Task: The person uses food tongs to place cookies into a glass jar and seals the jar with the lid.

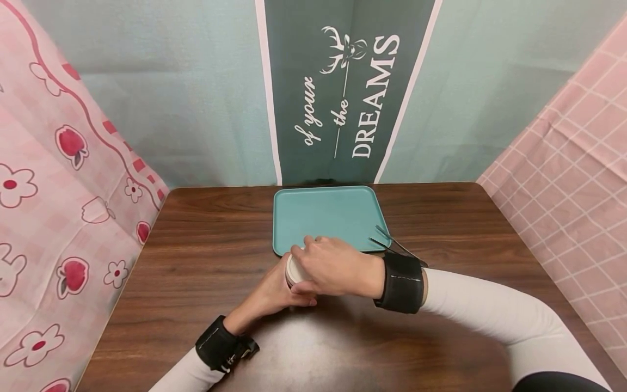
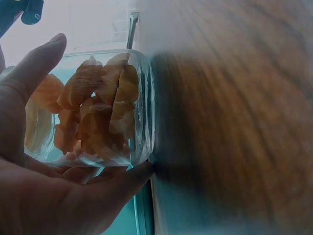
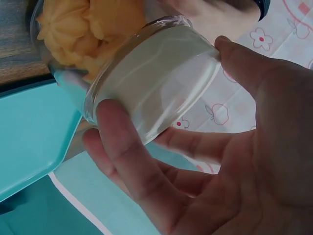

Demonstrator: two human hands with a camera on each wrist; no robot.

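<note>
Both hands (image 1: 313, 272) grip a jar (image 2: 98, 110) below "DREAMS" banner (image 1: 343, 92).

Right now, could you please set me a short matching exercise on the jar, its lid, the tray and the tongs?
Things:
1. jar
2. lid
3. tray
4. tongs

Descriptions:
A. teal, at the table's far edge
B. white, gripped by the right hand
C. clear glass, holding orange pieces, held by the left hand
D. dark metal, lying across the tray's near right corner

Pairs: 1-C, 2-B, 3-A, 4-D
</note>
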